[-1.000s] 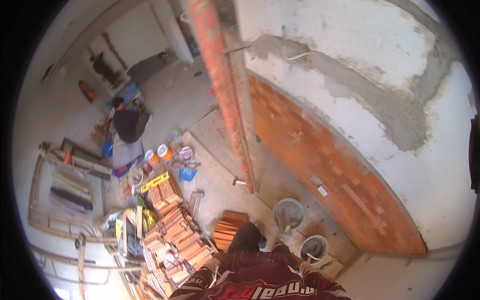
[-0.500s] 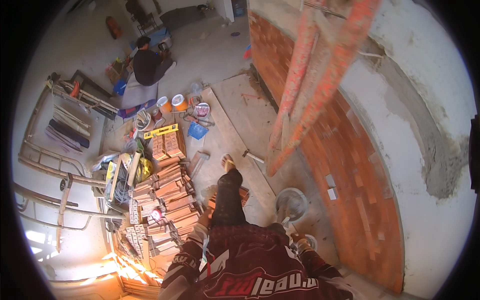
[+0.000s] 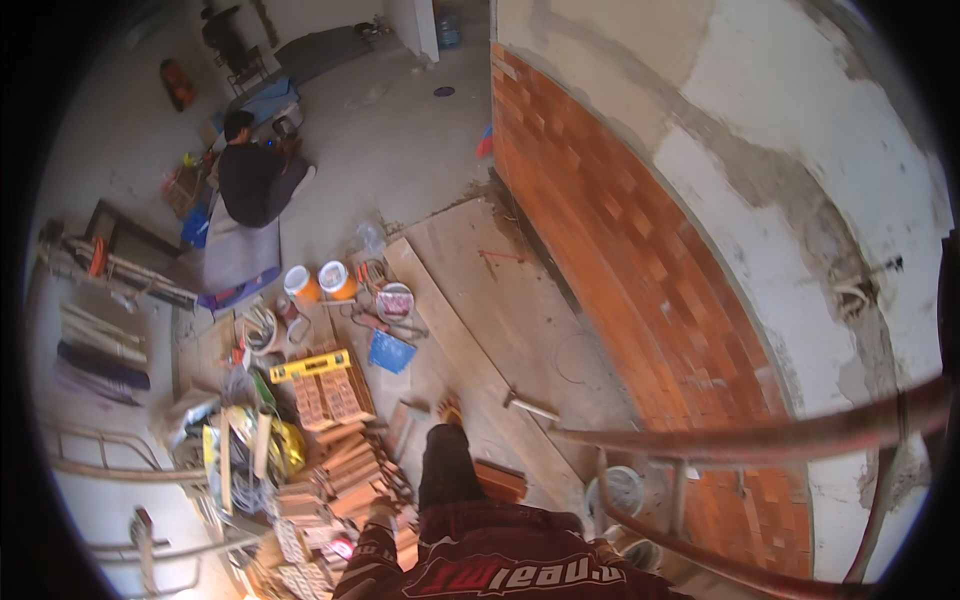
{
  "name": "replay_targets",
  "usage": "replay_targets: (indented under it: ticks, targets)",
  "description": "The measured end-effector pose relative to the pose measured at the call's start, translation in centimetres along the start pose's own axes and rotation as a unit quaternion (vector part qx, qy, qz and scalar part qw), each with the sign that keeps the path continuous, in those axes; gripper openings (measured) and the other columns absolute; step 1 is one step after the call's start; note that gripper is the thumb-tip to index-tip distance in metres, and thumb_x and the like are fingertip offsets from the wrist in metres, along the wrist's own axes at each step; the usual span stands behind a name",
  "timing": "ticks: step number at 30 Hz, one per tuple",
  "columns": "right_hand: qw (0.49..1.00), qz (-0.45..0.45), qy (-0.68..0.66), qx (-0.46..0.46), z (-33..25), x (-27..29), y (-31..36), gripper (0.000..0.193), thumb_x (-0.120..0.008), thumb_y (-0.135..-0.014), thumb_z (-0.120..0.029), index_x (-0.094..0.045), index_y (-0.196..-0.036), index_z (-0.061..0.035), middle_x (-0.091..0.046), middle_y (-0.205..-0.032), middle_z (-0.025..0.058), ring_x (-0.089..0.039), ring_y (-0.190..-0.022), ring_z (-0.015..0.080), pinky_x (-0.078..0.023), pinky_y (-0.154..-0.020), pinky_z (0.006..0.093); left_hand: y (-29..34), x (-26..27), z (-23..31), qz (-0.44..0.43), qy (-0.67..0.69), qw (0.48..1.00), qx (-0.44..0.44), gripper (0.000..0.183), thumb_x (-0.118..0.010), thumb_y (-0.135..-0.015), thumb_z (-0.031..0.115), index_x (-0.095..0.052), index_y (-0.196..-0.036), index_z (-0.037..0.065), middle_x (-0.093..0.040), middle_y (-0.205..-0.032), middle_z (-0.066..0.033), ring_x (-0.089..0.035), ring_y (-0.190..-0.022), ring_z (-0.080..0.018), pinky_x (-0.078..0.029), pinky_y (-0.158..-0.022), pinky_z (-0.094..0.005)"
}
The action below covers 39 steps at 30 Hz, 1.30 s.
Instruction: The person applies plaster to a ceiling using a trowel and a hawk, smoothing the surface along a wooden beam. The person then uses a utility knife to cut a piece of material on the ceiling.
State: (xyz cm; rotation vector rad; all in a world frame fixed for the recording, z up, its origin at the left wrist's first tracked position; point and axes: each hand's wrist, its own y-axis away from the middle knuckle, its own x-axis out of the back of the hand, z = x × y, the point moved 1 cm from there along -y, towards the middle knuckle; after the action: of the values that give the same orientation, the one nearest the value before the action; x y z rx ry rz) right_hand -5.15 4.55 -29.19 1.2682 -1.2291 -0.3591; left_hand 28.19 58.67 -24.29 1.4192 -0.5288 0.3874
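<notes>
My left hand (image 3: 382, 514) hangs low at my left side, beside the pile of loose red bricks (image 3: 352, 470); its fingers are too small and blurred to read. Of my right hand (image 3: 606, 550), only a bit shows past my dark red sleeve, close to a round bucket (image 3: 618, 490) and the worn red metal frame (image 3: 760, 440). What either hand holds, if anything, I cannot make out. Ahead of my foot, a hammer (image 3: 532, 406) lies by a long board (image 3: 470, 355). More bricks (image 3: 500, 481) sit right of my leg.
A yellow spirit level (image 3: 310, 365) lies on stacked bricks (image 3: 336, 397). Beyond are orange buckets (image 3: 337, 280) and a blue container (image 3: 391, 352). A brick-faced wall (image 3: 640, 250) runs along the right. Another person (image 3: 250, 180) sits on a mat (image 3: 240, 262) at the far left.
The red metal frame has swung from upright at upper right to lying across the lower right. My view has shifted, and my right hand is now mostly hidden.
</notes>
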Motion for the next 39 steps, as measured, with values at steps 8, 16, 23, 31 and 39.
replay_targets:
  ticks: [8,16,23,31,39]
  targets:
    - [0.987,0.011,-0.162,0.005,-26.2,6.3,1.3,0.043,-0.054,-0.075,-0.040,-0.059,-0.105,-0.0098,-0.060,-0.104,0.0134,-0.056,-0.098,0.0277,-0.044,-0.081,0.0371,-14.9,21.6,-9.7,0.007,0.213,0.977,-0.024,0.040,-0.053,-0.080,0.034,-0.052,-0.111,0.010,-0.050,-0.110,-0.0126,-0.048,-0.100,-0.0214,-0.038,-0.083,-0.0397]
    - [0.965,0.116,-0.236,-0.024,-43.3,24.5,-5.2,0.048,-0.057,-0.074,-0.042,-0.058,-0.107,-0.0076,-0.058,-0.108,0.0162,-0.053,-0.105,0.0314,-0.041,-0.089,0.0373,-21.1,54.7,12.7,0.074,0.560,0.825,-0.014,0.036,-0.068,-0.072,0.018,-0.054,-0.104,0.008,-0.058,-0.068,-0.0076,-0.055,-0.052,-0.0174,-0.043,-0.041,-0.0316]
    - [0.980,0.034,-0.154,-0.118,-52.7,35.5,-16.1,0.048,-0.058,-0.074,-0.041,-0.057,-0.108,-0.0065,-0.057,-0.111,0.0142,-0.051,-0.108,0.0308,-0.040,-0.092,0.0372,-24.9,75.1,28.1,0.016,0.590,0.783,-0.196,0.029,-0.063,-0.075,0.018,-0.056,-0.099,0.003,-0.060,-0.081,-0.0049,-0.058,-0.065,-0.0139,-0.047,-0.051,-0.0272]
    - [0.995,0.071,-0.059,-0.044,-69.7,55.2,-31.5,0.061,-0.048,-0.081,-0.049,-0.045,-0.122,-0.0043,-0.043,-0.128,0.0166,-0.041,-0.119,0.0298,-0.035,-0.097,0.0370,-32.5,100.4,37.3,0.178,0.491,0.798,-0.300,0.026,-0.063,-0.076,0.018,-0.058,-0.096,0.001,-0.060,-0.075,-0.0045,-0.056,-0.063,-0.0098,-0.046,-0.051,-0.0233]
    - [0.936,0.244,-0.199,0.156,-93.3,80.9,-40.7,0.050,-0.058,-0.073,-0.041,-0.057,-0.109,-0.0066,-0.057,-0.110,0.0166,-0.055,-0.101,0.0302,-0.042,-0.087,0.0364,-41.2,120.4,49.9,0.209,0.392,0.791,-0.419,0.023,-0.060,-0.080,0.017,-0.057,-0.096,0.002,-0.060,-0.080,-0.0043,-0.055,-0.063,-0.0101,-0.045,-0.051,-0.0243]
